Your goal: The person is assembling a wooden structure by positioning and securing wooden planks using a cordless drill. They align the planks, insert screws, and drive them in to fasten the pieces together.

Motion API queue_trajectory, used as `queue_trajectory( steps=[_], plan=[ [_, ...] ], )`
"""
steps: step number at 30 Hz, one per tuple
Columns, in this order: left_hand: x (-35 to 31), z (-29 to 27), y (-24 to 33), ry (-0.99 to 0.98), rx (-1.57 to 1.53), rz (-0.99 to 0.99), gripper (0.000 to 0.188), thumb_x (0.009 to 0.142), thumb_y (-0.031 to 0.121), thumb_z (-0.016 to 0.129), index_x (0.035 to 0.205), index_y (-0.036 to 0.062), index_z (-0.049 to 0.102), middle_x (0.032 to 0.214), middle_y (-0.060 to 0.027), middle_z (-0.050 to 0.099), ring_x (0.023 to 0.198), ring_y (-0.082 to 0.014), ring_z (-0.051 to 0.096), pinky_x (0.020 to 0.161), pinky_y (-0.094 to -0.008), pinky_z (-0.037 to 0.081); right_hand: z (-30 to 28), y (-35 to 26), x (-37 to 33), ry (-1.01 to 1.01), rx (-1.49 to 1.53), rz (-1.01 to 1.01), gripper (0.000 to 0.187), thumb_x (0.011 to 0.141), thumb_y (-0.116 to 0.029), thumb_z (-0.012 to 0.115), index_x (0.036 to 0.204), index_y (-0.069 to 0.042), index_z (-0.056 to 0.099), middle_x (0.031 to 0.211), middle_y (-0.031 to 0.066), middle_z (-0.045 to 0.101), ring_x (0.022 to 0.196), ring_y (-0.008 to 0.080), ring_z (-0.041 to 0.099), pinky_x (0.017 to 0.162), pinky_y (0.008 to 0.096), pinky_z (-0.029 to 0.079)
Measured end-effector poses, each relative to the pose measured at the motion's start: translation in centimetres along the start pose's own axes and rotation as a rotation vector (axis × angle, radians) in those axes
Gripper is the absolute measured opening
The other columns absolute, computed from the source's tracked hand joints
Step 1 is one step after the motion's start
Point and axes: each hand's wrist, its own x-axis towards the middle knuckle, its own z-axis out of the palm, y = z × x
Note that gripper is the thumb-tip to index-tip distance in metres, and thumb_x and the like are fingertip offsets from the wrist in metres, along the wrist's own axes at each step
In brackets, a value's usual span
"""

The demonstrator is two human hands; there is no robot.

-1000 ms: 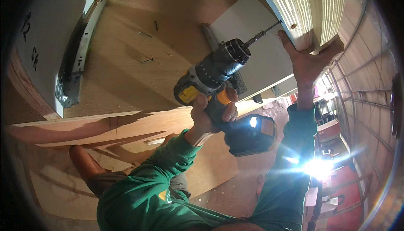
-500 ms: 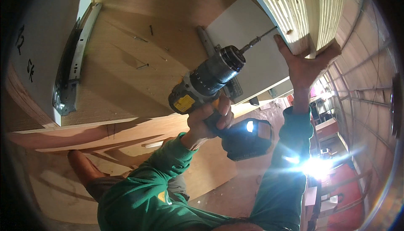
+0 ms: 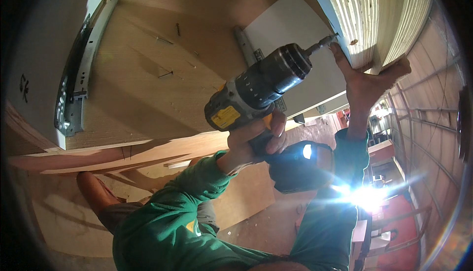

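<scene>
My left hand is wrapped around the handle of a black and grey cordless drill with a yellow label. Its bit points up and right, the tip at the bluish face of a thick layered plywood panel. How deep the tip sits cannot be made out. Around the lower end of that panel my right hand is closed, thumb on the drilled side close to the bit and fingers on the far side. A brown knot or hole shows on the panel's layered edge.
Loose screws lie on the wooden cabinet surface. A metal drawer slide is fixed to the left side panel; another slide borders a white panel. A bright lamp glares at the right, near a bent leg-free red object.
The drill has moved right and slightly up toward the plywood. Less of the bit's length shows now. My right hand and the panel sit farther right in the picture.
</scene>
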Motion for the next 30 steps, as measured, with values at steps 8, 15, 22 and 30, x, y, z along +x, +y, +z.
queue_trajectory(
  steps=[8, 15, 22, 30],
  plan=[
    [0.8, 0.5, 0.1, 0.036, 0.035, 0.012, 0.04, 0.097, 0.042, 0.06, 0.099, 0.0026, 0.056, 0.085, -0.0044, 0.057, 0.057, -0.0134, 0.054, 0.056, -0.0323, 0.043, 1.1, 0.8, -0.4, -0.003, -0.035, 0.037, 0.105, 0.058, -0.027, 0.102, 0.129, 0.001, 0.031, 0.123, 0.016, 0.038, 0.116, 0.0246, 0.045, 0.094, 0.0339, 0.049],
    [0.9, 0.9, -0.1, -0.057, -0.129, -0.016, 0.039, 0.1, 0.037, 0.053, 0.106, -0.0012, 0.055, 0.083, -0.0089, 0.06, 0.064, -0.0158, 0.059, 0.066, -0.034, 0.05, 0.5, 0.7, -0.3, 0.011, -0.035, 0.023, 0.104, 0.059, -0.028, 0.101, 0.129, 0.004, 0.031, 0.123, 0.0169, 0.04, 0.117, 0.0273, 0.049, 0.097, 0.0397, 0.049],
    [0.4, 2.1, 0.8, 0.124, 0.013, -0.016, 0.042, 0.099, 0.041, 0.055, 0.104, -0.0014, 0.056, 0.093, -0.0048, 0.056, 0.055, -0.0132, 0.05, 0.061, -0.0334, 0.045, 0.6, 1.1, -0.6, 0.123, -0.052, 0.051, 0.101, 0.046, -0.029, 0.1, 0.125, -0.002, 0.043, 0.117, 0.0131, 0.045, 0.111, 0.0284, 0.049, 0.096, 0.0437, 0.044],
    [0.3, 2.8, 1.4, 0.138, -0.114, -0.042, 0.04, 0.098, 0.04, 0.056, 0.102, 0.0009, 0.055, 0.081, -0.002, 0.055, 0.054, -0.0132, 0.049, 0.06, -0.0328, 0.043, 0.9, 1.0, -0.1, 0.148, 0.001, 0.068, 0.096, 0.045, -0.029, 0.097, 0.123, -0.004, 0.047, 0.112, 0.0119, 0.049, 0.108, 0.031, 0.05, 0.091, 0.044, 0.043]
  ],
)
